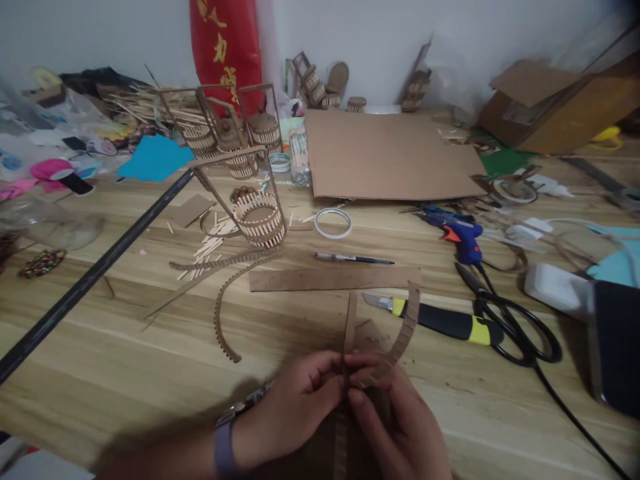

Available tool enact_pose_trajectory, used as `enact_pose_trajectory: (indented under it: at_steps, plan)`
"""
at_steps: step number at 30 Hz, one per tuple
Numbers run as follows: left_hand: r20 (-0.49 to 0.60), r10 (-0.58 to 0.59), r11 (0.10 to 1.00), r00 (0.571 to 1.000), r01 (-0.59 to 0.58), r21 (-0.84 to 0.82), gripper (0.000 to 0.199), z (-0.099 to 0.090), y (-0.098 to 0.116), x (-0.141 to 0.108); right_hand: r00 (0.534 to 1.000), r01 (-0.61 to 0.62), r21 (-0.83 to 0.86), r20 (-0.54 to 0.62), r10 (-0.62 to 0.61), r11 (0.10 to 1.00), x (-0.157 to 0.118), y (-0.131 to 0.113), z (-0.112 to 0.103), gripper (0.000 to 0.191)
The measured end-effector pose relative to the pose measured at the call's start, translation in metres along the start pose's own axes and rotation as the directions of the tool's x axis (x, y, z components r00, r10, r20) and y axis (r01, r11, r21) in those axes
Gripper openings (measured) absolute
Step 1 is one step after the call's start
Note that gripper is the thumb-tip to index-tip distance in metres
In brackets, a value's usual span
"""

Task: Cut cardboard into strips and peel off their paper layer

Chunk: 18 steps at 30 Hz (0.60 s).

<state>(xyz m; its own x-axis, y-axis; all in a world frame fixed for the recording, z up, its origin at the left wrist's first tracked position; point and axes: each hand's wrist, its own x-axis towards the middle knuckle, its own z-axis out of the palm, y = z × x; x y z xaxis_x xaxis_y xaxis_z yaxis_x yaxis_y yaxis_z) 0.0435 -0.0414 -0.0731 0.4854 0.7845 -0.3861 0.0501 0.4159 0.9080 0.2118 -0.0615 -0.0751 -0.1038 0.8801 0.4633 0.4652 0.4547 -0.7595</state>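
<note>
My left hand (295, 403), a watch at its wrist, pinches a narrow cardboard strip (350, 320) that stands up from between its thumb and fingers. Against it, my right hand (407, 420) is closed on a curved corrugated cardboard strip (412, 310), whose free end bends up and to the right. The fingertips of both hands meet, so the spot where the strips touch is partly hidden. Just beyond lie a utility knife (440, 321) with yellow bands, a flat cardboard strip (320, 280) and a pen (355, 258). Another curved corrugated strip (219, 313) lies to the left.
Small stick-sided buckets with tall handles, one of them nearest (260, 223), stand behind. Scissors (510, 320), a blue glue gun (465, 240) with its cord and a phone (617, 340) lie at right. A roll of tape (333, 223) and a cardboard sheet (390, 157) are farther back.
</note>
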Motion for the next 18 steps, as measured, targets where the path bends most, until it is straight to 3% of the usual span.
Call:
enact_pose_trajectory:
  at_steps: [12,18]
  plan:
    - [0.033,-0.047,0.997,0.998,0.049,-0.063,0.036,0.001,0.003,-0.004,0.998,0.051,-0.061,0.035,-0.049,0.997,-0.002,0.004,-0.001,0.002]
    - [0.015,-0.035,0.999,0.999,0.035,0.002,0.037,0.003,0.000,-0.003,0.988,0.136,-0.193,0.097,-0.119,0.972,-0.006,0.014,-0.008,0.006]
